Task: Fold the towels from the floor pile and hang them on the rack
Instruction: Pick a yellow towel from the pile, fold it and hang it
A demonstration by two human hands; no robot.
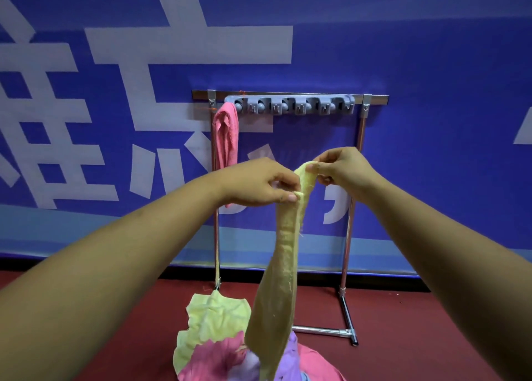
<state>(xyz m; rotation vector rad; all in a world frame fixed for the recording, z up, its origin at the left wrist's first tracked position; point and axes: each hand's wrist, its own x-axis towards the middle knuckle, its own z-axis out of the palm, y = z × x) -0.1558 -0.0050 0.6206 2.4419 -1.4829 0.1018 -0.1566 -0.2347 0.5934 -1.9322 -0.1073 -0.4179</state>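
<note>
Nearest, a towel pile point(213, 323) is heaped on the floor point(403, 337) below the grips. A yellow towel point(283, 265) is pinched at its top by the left grip point(259, 183) and right grip point(342, 164); beyond them, a pink towel point(226, 133) is draped on the rack point(316, 329).

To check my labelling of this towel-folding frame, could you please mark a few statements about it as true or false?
1. The left hand and right hand both pinch the yellow towel at its upper edge. True.
2. A pink towel hangs at the left end of the rack. True.
3. Three towels hang on the rack. False: only the pink towel hangs there.
4. No towels are left on the floor. False: the floor pile holds yellow, pink and purple towels.
</note>
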